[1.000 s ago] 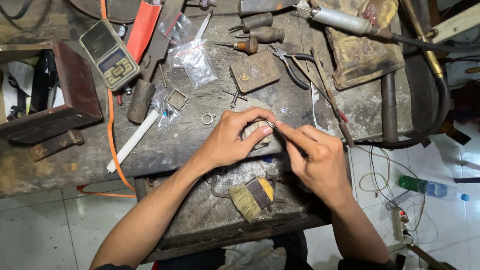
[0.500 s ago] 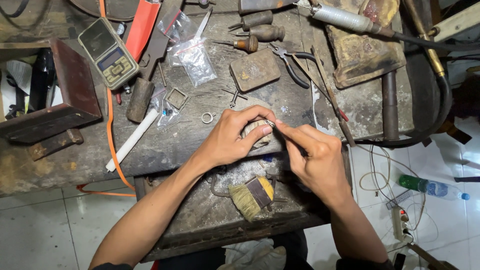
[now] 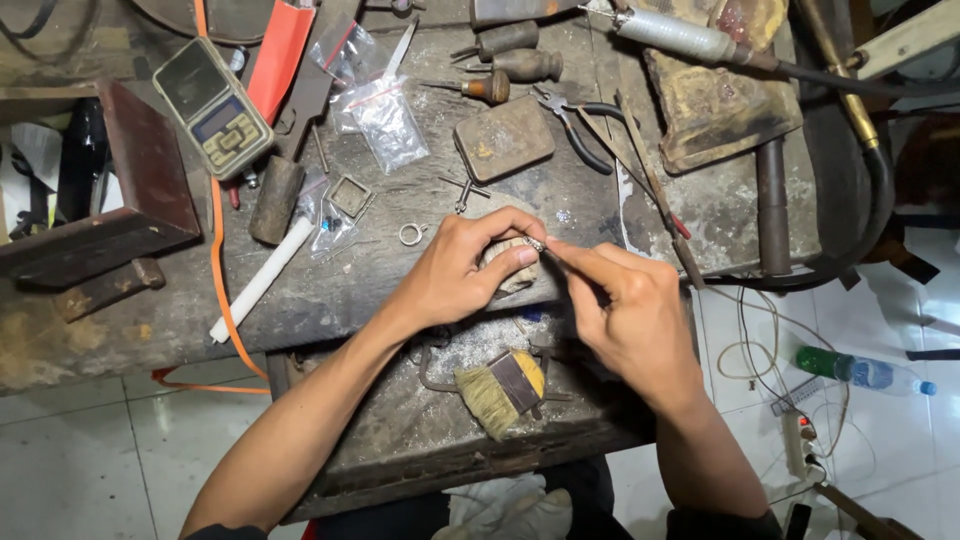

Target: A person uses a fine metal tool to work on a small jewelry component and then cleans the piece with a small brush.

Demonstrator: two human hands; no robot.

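Both hands stay put: left hand fingers grasping a small block, right hand pinching a thin tool.

pocket scale, black pliers, small brush, plastic bottle, white rod

On the bench there are two hands, one pocket scale, one brush, one pair of pliers, three wooden-handled tools, two small plastic bags and one metal ring.
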